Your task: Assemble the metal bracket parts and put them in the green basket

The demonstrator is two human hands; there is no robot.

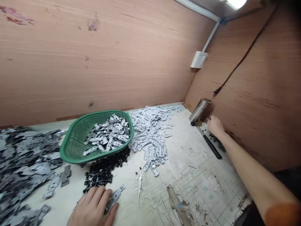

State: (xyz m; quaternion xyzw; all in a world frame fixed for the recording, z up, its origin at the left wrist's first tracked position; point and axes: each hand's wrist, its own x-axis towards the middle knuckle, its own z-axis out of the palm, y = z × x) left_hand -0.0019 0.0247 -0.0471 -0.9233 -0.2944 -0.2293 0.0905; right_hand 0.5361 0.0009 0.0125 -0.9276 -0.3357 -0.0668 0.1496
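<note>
My left hand rests on the worn table at the bottom left, fingers closed over a small grey metal bracket. Just above it lies a pile of small black parts. My right hand reaches far right toward the wall, beside a steel hammer with a black handle; its fingers are curled down onto small dark parts I cannot make out. A green plastic basket holding several metal brackets stands in the middle.
A heap of light grey brackets spreads right of the basket. Darker metal plates cover the table's left. Plywood walls close the back and right; a white box and a black cable hang there.
</note>
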